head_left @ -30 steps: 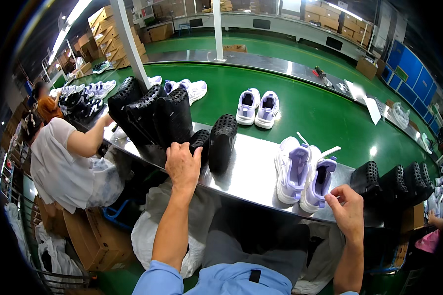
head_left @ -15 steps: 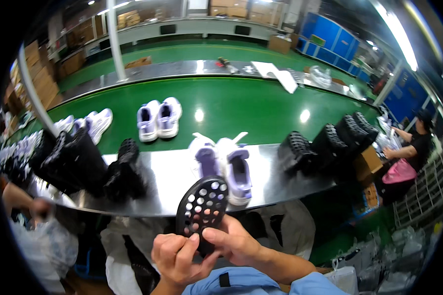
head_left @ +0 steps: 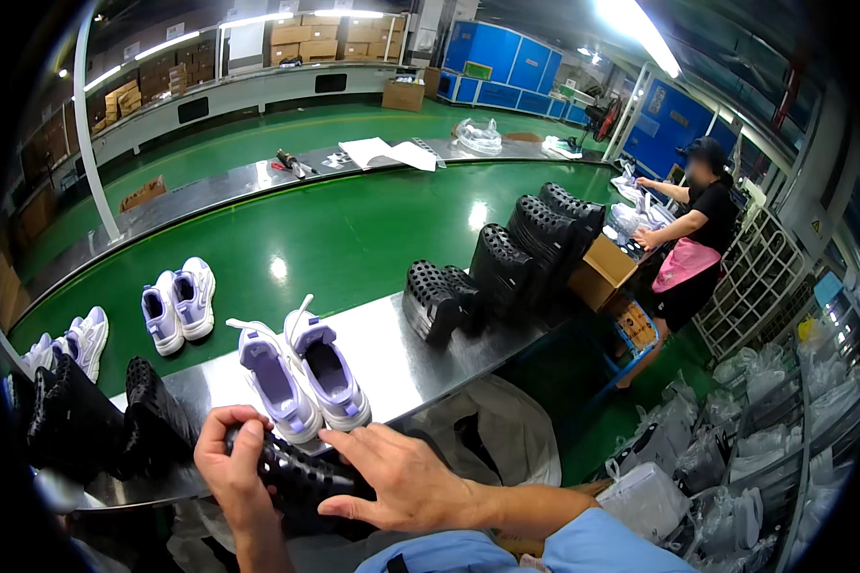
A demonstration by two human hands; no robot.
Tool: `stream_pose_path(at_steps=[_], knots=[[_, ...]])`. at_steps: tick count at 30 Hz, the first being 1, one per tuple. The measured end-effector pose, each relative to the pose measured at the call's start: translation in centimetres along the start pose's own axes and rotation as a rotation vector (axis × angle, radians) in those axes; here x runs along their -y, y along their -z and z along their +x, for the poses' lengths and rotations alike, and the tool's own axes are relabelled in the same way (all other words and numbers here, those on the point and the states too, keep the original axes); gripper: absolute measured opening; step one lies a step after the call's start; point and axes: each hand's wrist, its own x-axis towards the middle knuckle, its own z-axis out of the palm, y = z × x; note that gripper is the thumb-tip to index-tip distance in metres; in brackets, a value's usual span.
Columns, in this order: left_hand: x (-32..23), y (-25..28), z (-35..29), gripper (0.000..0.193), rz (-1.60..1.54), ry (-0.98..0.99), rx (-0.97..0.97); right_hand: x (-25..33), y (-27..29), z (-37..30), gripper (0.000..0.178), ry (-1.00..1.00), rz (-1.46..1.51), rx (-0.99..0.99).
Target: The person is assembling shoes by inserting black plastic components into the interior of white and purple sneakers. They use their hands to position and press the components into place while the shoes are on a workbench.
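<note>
My left hand [head_left: 234,468] is closed round one end of a black perforated plastic piece [head_left: 301,468], rounded like the toe of a shoe. Over its other end my right hand [head_left: 392,477] lies with thumb and index finger spread apart, hiding part of it. Whether those fingers press on the piece is hard to see. Just beyond my hands stands a pair of white and lavender sneakers [head_left: 301,372] with raised tongues, on the metal edge of the bench. The right index fingertip is close to the heel of one shoe.
Another sneaker pair [head_left: 180,304] stands on the green bench top [head_left: 354,229]. Stacks of black perforated pieces [head_left: 502,267] rise at right, more [head_left: 76,420] at left. A co-worker [head_left: 693,220] stands at far right beside an open carton [head_left: 604,272]. Plastic-wrapped items fill a rack [head_left: 764,449].
The view has swung right. The black piece, upright before, is now tipped lower and flatter. My right hand has gone from gripping it to lying spread over it.
</note>
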Motion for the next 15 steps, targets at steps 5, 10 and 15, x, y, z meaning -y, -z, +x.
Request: stream_pose_path(at_steps=[5, 10, 15], knots=[[1.4, -2.4, 0.9, 0.006, -0.12, 0.145, -0.091, -1.1, 0.3, 0.5, 0.052, 0.021, -0.055, -0.002], [5.0, -1.8, 3.1, 0.018, -0.065, -0.055, -0.149, -2.5, 2.1, 2.7, 0.036, -0.115, 0.014, 0.145], [8.9, 0.7, 10.3, 0.061, 0.913, -0.226, -0.06, -3.5, 3.8, 8.2, 0.052, -0.263, -0.218, 0.332]])
